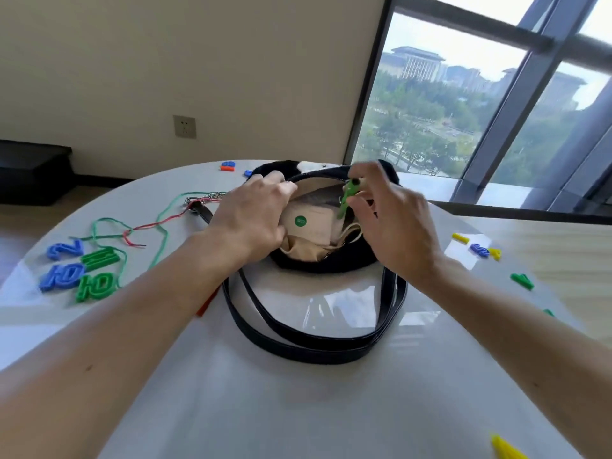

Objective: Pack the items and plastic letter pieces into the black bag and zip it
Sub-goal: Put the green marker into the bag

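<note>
The black bag lies open in the middle of the round white table, its beige lining showing. Inside it rests a beige packet with a round green sticker. My left hand grips the bag's left rim and holds the mouth open. My right hand pinches a green plastic piece over the opening, its lower end inside the bag. Blue and green plastic letter pieces lie in a cluster at the table's left. More pieces in yellow and blue lie at the right.
The bag's black strap loops toward me on the table. Green and red cords and a small chain trail left of the bag. Loose pieces lie at the far edge, right and near right corner. A window stands beyond.
</note>
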A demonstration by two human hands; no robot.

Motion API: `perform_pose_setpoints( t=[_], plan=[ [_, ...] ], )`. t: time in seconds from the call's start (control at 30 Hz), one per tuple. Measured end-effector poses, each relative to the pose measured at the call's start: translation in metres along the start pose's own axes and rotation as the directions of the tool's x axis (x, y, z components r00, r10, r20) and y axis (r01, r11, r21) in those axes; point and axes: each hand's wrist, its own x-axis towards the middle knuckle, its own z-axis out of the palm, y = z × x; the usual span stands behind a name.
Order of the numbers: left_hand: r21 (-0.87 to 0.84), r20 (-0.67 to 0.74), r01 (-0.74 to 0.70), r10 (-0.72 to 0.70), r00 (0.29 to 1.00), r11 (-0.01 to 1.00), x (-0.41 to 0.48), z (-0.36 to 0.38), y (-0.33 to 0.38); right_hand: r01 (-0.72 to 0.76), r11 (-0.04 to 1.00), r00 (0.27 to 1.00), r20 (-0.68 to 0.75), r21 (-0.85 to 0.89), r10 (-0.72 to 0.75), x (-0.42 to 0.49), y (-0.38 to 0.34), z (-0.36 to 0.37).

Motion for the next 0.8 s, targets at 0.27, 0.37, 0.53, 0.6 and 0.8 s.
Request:
perform_pose_setpoints(
  t=[0.27,0.37,0.53,0.6,0.8],
  plan=[
    [-0.052,0.026,-0.003,0.004,1.0,0.999,0.004,-0.004,-0.003,0.137,0.902,0.964,0.266,-0.409,-0.026,0.006,0.024,0.022],
    [-0.071,0.074,-0.013,0.018,0.997,0.997,0.004,-0.006,-0.006,0.195,0.888,0.923,0.385,-0.416,-0.022,0.002,0.029,0.025],
    [-0.122,0.134,-0.033,0.049,0.99,0.992,0.005,-0.011,-0.007,0.276,0.89,0.846,0.531,-0.363,-0.046,0.001,0.03,0.02],
    [-0.2,0.124,-0.02,0.046,0.991,0.98,0.005,-0.018,-0.01,0.14,0.959,0.915,0.402,-0.244,-0.031,0.0,0.025,0.004],
    [-0.239,0.008,0.169,-0.172,0.985,0.956,0.006,-0.049,-0.041,-0.363,0.896,0.809,0.391,-0.256,0.439,-0.017,0.055,-0.069]
  ],
)
